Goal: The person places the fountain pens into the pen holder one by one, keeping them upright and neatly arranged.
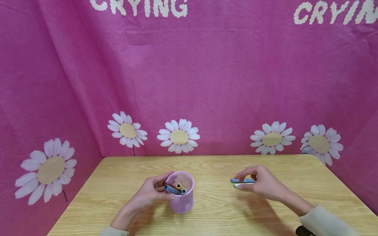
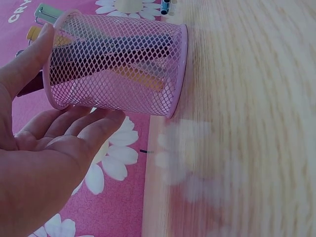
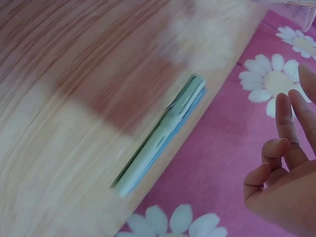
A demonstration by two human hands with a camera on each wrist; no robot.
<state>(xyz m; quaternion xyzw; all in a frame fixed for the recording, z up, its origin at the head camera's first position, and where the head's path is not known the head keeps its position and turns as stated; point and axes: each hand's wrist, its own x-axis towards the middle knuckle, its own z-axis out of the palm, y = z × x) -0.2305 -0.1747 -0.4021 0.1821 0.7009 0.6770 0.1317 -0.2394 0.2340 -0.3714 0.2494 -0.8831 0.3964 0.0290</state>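
Observation:
My left hand (image 1: 147, 193) holds a pink mesh pen cup (image 1: 182, 205) upright on the table, thumb at the near side of the rim and fingers at the far side. Several pens lean inside it, among them a yellow one (image 2: 33, 33), a light green one (image 2: 47, 13) and a dark blue one (image 1: 172, 189). To the right, my right hand (image 1: 267, 185) hovers over a blue pen (image 1: 235, 180) and a light green pen (image 3: 163, 133) lying side by side on the table. The right wrist view shows its fingers loosely bent and apart from both pens.
The wooden table (image 1: 212, 209) has a pink curtain (image 1: 221, 82) with printed daisies and white lettering behind it. More curtain hangs along the left side. A dark object (image 1: 304, 231) shows at the right sleeve (image 1: 325, 221).

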